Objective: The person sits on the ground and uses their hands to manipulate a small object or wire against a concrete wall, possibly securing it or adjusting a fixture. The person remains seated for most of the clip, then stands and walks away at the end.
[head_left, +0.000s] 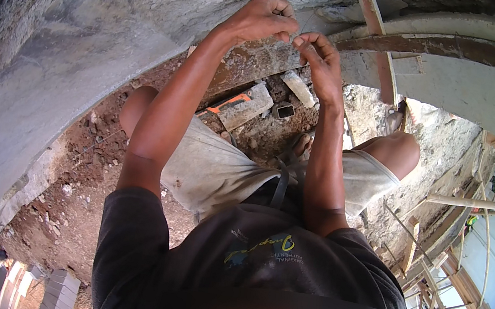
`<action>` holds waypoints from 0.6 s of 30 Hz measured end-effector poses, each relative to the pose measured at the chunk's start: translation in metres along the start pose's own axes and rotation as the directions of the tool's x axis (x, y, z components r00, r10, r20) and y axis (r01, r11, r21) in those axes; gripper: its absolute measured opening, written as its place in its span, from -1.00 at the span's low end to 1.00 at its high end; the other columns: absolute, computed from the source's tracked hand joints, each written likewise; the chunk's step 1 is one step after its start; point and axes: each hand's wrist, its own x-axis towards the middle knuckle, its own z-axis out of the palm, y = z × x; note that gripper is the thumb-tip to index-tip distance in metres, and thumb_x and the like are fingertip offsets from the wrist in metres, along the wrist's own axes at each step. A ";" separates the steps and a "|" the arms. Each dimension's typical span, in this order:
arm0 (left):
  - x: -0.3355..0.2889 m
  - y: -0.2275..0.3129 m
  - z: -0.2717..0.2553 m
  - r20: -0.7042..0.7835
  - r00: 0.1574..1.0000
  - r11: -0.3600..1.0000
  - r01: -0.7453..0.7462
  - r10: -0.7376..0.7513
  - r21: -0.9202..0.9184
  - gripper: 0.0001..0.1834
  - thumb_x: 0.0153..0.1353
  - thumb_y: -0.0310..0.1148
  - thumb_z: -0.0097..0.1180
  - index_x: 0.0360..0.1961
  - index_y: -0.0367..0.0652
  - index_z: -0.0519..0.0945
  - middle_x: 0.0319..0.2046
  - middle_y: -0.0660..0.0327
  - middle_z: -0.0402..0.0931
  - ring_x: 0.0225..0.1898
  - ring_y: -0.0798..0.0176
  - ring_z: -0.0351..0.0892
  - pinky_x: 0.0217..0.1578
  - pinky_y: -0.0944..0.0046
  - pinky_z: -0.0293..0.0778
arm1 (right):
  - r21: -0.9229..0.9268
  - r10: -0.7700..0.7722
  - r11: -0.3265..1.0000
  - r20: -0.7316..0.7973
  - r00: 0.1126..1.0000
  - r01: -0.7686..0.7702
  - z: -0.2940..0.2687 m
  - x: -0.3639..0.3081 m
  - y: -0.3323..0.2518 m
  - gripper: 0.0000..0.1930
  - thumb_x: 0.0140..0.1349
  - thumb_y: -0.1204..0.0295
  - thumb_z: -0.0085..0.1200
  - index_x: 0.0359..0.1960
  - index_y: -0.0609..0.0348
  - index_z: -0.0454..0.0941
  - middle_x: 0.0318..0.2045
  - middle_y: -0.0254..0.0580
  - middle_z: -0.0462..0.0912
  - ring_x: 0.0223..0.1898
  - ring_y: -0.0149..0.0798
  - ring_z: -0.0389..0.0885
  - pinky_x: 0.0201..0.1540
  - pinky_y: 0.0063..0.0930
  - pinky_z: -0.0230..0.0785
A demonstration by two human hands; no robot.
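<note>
Both hands are raised together in front of the rough grey wall (pixel 110 2). My left hand (pixel 265 19) is closed, its fingers curled in toward the thumb. Close by on its right, my right hand (pixel 319 56) is closed in a pinch, thumb against fingertips. A very thin line may run near the fingertips, but what the hands hold is too small to make out. Below them, between my knees, an orange-handled tool (pixel 229 105) lies against a grey block (pixel 248 106). Beside it is a short square hollow piece (pixel 283 110).
A wooden batten (pixel 377 40) crosses a long brown board (pixel 452 49) at upper right. Another pale block fragment (pixel 299 88) lies under my right hand. Loose soil and stones (pixel 80 194) cover the ground at left. Bamboo poles and timber (pixel 474 203) stand at right.
</note>
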 end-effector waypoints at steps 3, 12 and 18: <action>0.001 0.000 0.001 -0.041 0.999 0.999 -0.005 0.003 -0.048 -0.82 0.29 -0.30 0.26 -0.34 -0.20 0.67 -0.43 0.22 0.68 -0.33 0.36 0.71 -0.20 0.30 0.63 | 0.027 -0.005 1.000 -0.025 1.000 0.005 0.001 0.001 0.001 -0.87 0.40 0.38 0.23 -0.17 0.16 0.65 -0.33 -0.41 0.66 -0.42 -0.53 0.38 -0.30 -0.55 0.27; 0.002 -0.010 0.023 -0.249 0.947 0.978 -0.184 0.202 0.094 -0.84 0.30 -0.39 0.31 -0.16 -0.18 0.62 -0.36 0.25 0.65 -0.31 0.39 0.64 -0.27 0.29 0.57 | 0.027 0.000 1.000 -0.157 0.988 0.004 0.009 0.002 -0.004 -0.87 0.41 0.38 0.22 -0.14 0.17 0.63 -0.35 -0.43 0.66 -0.46 -0.57 0.35 -0.36 -0.59 0.22; 0.004 -0.013 0.023 -0.149 0.977 0.927 -0.195 0.154 -0.320 -0.90 0.30 -0.45 0.24 -0.20 -0.15 0.58 -0.30 0.25 0.63 -0.24 0.40 0.60 -0.17 0.27 0.57 | 0.032 -0.062 0.997 -0.213 0.975 0.070 0.012 0.002 0.002 -0.85 0.42 0.37 0.22 -0.11 0.17 0.62 -0.38 -0.46 0.62 -0.46 -0.59 0.33 -0.39 -0.61 0.19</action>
